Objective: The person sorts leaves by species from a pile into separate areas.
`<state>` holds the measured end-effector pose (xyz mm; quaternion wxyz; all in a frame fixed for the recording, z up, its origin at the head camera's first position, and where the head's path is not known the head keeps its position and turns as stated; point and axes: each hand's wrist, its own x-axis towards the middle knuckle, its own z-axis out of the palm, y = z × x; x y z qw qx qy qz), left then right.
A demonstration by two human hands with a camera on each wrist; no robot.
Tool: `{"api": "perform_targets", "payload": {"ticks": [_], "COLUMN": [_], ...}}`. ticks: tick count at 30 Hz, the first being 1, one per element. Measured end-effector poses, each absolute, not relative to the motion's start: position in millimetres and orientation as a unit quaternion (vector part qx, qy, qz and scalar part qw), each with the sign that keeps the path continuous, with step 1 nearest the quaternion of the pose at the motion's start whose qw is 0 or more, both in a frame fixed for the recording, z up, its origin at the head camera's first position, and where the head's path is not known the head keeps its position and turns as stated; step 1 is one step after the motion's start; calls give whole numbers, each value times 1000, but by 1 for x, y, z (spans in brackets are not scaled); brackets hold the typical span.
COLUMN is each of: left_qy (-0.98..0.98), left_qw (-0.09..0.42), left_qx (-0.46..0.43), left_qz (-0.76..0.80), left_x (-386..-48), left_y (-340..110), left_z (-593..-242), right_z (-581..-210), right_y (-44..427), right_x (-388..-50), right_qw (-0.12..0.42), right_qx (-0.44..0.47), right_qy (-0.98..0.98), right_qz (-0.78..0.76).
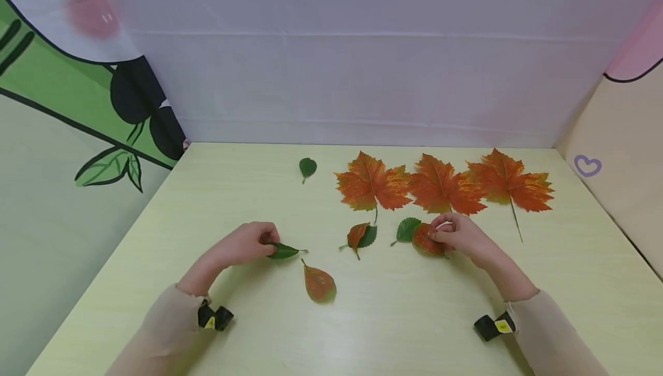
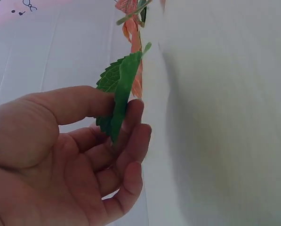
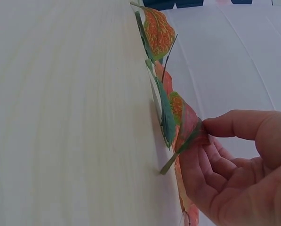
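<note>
Your left hand (image 1: 246, 245), left of frame centre, pinches a green leaf (image 1: 282, 251), stem pointing right. Your right hand (image 1: 466, 239), right of centre, pinches a red leaf (image 1: 423, 241); from this angle its left edge overlaps a toothed green leaf (image 1: 407, 230). Between your hands, a brown-red leaf (image 1: 355, 235) lies across a dark green leaf (image 1: 369, 237). Lower centre: red-green leaf (image 1: 319, 285) on the pale table (image 1: 362, 341), stem up, near your left-hand leaf's stem. Upper centre: small round leaf (image 1: 308, 167), green. Right of that, three orange maple leaves (image 1: 435, 183) in a row.
</note>
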<state>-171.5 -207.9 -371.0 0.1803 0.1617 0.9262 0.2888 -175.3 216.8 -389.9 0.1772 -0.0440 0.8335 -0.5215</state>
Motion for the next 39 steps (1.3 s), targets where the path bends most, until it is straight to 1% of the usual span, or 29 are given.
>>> {"api": "perform_targets", "payload": {"ticks": [13,23,32,39], "left_qy": [900,895,888,880], "left_qw": [168,154,115,113], "left_qx": [103,57,23,-12], "left_qz": [390,415,444,461], "left_x": [-203,-227,-247,-265], "left_y": [-214,-208,-207,-206], "left_z": [-374,-375,-373,-370], "right_z": [-391,-391,-390,-391], "right_y": [216,215,214,215], "right_x": [-175,-174,-174,-174], "right_qw": [179,176,179,180], "right_qx": [-44,-46,-40,-46], "right_qy": [836,839,840,837], "right_qz": [-517,-513,-511,-515]}}
